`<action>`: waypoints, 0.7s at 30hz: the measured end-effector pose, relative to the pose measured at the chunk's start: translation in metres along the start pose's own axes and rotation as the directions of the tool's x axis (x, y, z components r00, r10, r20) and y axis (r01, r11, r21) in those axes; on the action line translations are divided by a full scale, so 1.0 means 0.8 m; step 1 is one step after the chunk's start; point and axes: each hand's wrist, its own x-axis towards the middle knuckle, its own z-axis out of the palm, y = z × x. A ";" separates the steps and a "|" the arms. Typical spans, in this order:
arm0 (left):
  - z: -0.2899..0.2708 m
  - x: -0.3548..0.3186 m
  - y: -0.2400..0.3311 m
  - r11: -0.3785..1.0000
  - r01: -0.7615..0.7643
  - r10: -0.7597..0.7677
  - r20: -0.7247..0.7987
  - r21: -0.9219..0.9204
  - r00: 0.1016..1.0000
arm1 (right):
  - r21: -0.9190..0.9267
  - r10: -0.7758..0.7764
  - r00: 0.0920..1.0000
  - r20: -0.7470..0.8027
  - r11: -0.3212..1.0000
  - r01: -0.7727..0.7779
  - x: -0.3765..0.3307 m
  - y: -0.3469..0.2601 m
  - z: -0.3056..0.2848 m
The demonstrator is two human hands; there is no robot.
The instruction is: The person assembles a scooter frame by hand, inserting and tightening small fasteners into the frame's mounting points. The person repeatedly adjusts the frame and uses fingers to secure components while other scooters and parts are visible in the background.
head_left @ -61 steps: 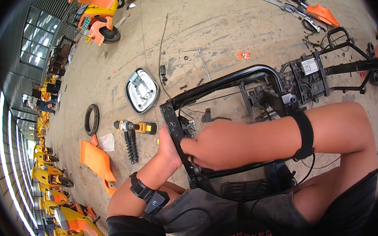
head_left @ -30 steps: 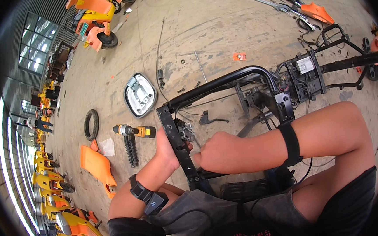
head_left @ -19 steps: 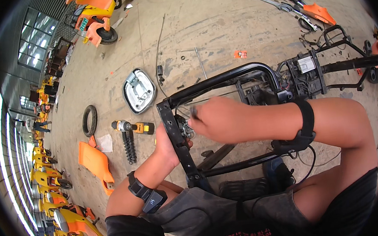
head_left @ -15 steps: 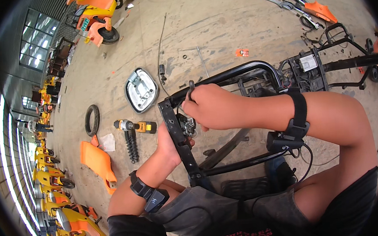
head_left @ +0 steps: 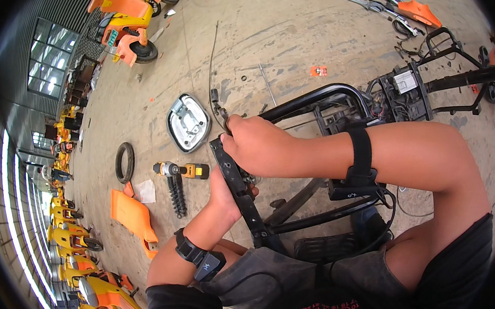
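A black tubular scooter frame (head_left: 312, 99) lies on the concrete floor in front of me. My left hand (head_left: 225, 195) grips its flat black end bracket (head_left: 239, 186) from the left side. Above that, my right hand (head_left: 254, 146) is closed in a fist at the bracket's upper corner, with a small dark metal part (head_left: 223, 115) sticking out of it beside a thin cable (head_left: 211, 59) that runs away up the floor. Both wrists carry black straps. The frame's wiring and a grey control box (head_left: 406, 82) sit at its far right.
A white lamp housing (head_left: 187, 122), a yellow-and-black power driver (head_left: 182, 170), a black coil spring (head_left: 177, 195), a tyre (head_left: 124, 162) and an orange panel (head_left: 131, 215) lie to the left. Hand tools (head_left: 389, 1) are at top right. Orange scooters (head_left: 126, 14) and yellow vehicles (head_left: 76, 252) line the left.
My right hand has moved from the middle of the frame up and left to the bracket's upper corner and closed on the small part. My left hand has stayed on the bracket.
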 end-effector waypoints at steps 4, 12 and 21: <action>-0.002 -0.001 -0.001 1.000 -0.014 0.014 0.013 0.014 1.000 | 0.017 0.035 0.999 -0.009 0.999 -0.035 -0.005 -0.004 -0.001; -0.008 0.008 -0.002 1.000 -0.003 0.003 0.057 -0.005 0.998 | 0.105 0.105 0.992 -0.067 0.990 -0.098 -0.003 -0.005 0.008; -0.003 0.003 -0.001 1.000 -0.018 0.018 0.031 0.010 0.999 | 0.051 0.048 0.996 -0.071 0.998 -0.045 -0.003 -0.003 0.007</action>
